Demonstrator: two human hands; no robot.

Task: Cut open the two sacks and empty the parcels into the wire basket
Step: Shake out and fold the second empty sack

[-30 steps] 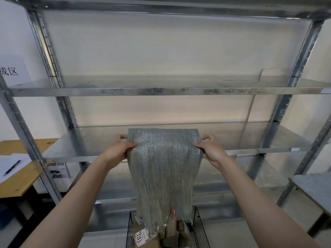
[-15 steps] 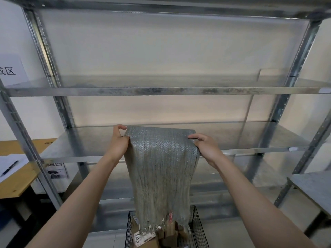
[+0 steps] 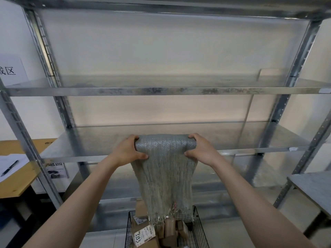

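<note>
Head view: directly above the wire basket (image 3: 199, 228), the left hand (image 3: 127, 152) and right hand (image 3: 203, 150) hold the limp sack (image 3: 166, 176), fingers (image 3: 192, 136) curled round its top fold. Parcels (image 3: 144, 233) lie in the basket. Emptying looks done, so the next move is probably discarding the sack.

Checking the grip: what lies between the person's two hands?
The head view shows the top edge of the grey woven sack stretching from the left hand to the right hand, each gripping one end.
</note>
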